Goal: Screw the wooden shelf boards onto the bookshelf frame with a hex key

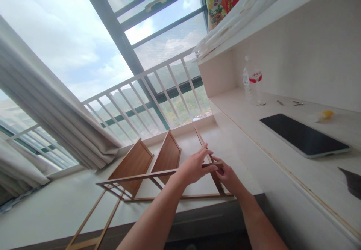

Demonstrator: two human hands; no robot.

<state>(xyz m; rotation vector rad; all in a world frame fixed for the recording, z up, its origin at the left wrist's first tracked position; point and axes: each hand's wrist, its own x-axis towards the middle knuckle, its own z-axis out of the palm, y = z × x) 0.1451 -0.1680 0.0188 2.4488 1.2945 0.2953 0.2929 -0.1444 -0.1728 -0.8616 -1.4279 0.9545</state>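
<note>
A brown wooden shelf rack (162,158) lies on its side on a white surface, its several boards standing up on edge. My left hand (194,165) is closed around the upper rail and the end board (199,136), with the fingers laid over the board. Close beside it on the right, my right hand (228,176) grips the end of that same rail where it meets the board. The fingertips of my right hand are partly hidden, and any small part between them cannot be made out. A ladder-like wooden frame (108,220) slants down at the lower left.
On the raised ledge at right are a dark-screened phone (303,134), a clear plastic bottle (252,82), small metal pieces (279,102) and a small yellow item (325,114). Grey curtains (70,103), a white railing (158,86) and windows stand behind. A shelf (270,20) overhangs the ledge.
</note>
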